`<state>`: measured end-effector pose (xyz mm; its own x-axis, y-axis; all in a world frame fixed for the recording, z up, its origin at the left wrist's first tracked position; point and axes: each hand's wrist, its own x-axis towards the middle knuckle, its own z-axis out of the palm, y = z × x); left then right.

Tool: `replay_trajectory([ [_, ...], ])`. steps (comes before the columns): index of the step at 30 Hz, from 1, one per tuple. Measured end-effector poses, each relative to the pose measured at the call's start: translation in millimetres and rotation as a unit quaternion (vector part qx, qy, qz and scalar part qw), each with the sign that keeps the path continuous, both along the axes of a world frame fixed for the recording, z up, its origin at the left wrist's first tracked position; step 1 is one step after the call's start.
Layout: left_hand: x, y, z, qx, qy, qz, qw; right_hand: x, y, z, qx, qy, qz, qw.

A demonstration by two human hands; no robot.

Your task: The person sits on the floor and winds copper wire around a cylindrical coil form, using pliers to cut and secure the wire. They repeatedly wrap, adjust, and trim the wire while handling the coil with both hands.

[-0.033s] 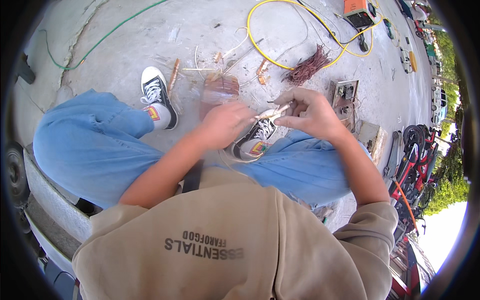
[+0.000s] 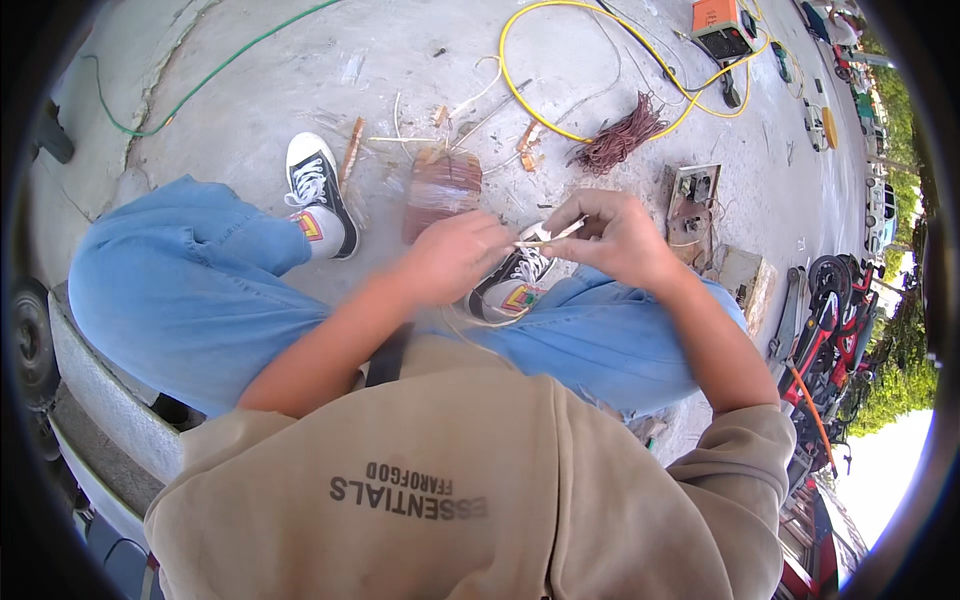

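Observation:
Above my right shoe [image 2: 528, 262], both hands work on a thin pale strip [image 2: 566, 231], perhaps tape or sleeving. My left hand [image 2: 458, 258] is slightly blurred and pinches its left end with closed fingers. My right hand [image 2: 622, 238] grips the strip between thumb and fingers, and a short end sticks out past them. A thin pale wire [image 2: 462, 325] loops below the hands, by my ankle. Just beyond my left hand stands a reddish-brown wire coil [image 2: 443, 190], partly wrapped in clear film. Wire ends stick out from its top.
Copper-coloured strips [image 2: 351, 150] and cut wire pieces litter the concrete. A bundle of dark red wire [image 2: 622, 135] lies beyond, near a yellow hose [image 2: 503, 60] and an orange machine [image 2: 722, 28]. An open metal box [image 2: 692, 200] sits at right. A green hose [image 2: 215, 70] curves at far left.
My right thumb and fingers have shifted slightly left along the strip, closer to my left hand. More of the strip's end shows. My left hand has barely moved.

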<state>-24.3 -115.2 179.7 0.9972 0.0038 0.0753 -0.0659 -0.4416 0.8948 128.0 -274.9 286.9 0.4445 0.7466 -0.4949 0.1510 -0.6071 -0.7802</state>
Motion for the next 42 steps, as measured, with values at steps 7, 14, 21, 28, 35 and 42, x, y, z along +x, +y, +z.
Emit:
replay_trajectory([
  [7, -12.6, -6.8, 2.0, -0.018, 0.016, 0.001, 1.0, -14.8, 2.0, -25.1, 0.009, 0.055, -0.002, 0.998],
  [14, -12.8, -8.4, 0.9, -0.055, 0.005, 0.012, 0.998, -29.7, -2.8, -18.5, 0.137, -0.104, 0.028, 0.985],
  [21, -6.0, -5.9, 2.3, -0.059, -0.004, 0.033, 0.998, -27.8, 1.9, -2.2, 0.118, -0.088, -0.007, 0.989],
  [28, -3.5, -5.2, -5.8, -0.055, -0.017, 0.025, 0.998, -31.6, -2.8, 0.5, 0.125, -0.045, -0.061, 0.989],
  [35, -12.7, 8.5, 4.2, -0.038, 0.158, 0.015, 0.987, 0.8, -16.8, 52.0, 0.275, -0.039, -0.195, 0.941],
  [42, 2.3, 18.3, 17.1, -0.115, 0.125, 0.103, 0.98, 57.8, -25.4, 32.3, 0.001, -0.263, -0.177, 0.948],
])
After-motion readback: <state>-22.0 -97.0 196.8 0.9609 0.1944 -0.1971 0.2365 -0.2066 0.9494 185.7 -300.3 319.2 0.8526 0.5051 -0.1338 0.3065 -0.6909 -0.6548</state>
